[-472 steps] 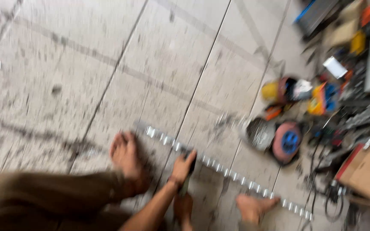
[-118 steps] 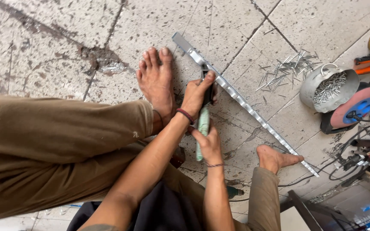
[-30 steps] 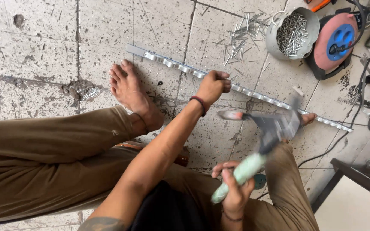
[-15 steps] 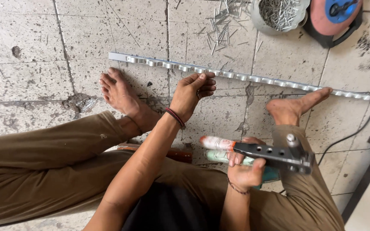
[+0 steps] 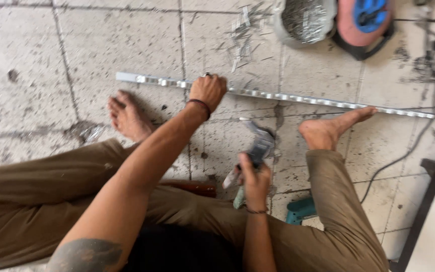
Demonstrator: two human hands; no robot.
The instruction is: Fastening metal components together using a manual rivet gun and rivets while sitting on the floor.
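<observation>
L hand [image 5: 208, 90] on metal strip [image 5: 278, 95], R hand [image 5: 254, 176] w/ tool [image 5: 258, 146]

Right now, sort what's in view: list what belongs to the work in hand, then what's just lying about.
In use:
- long perforated metal strip, pressed down by the left hand
- hand tool, blurred, gripped in the right hand

Lying about:
- bowl of nails
- loose nails on the floor
- red and blue cable reel
- black cable
- teal object under the leg

1 metal strip [image 5: 298, 96], 1 hammer [image 5: 258, 146], 1 bowl of nails [image 5: 304, 20], 1 cable reel [image 5: 366, 20], 2 hands: left hand [image 5: 207, 90], right hand [image 5: 254, 177]; 2 bare feet.
</observation>
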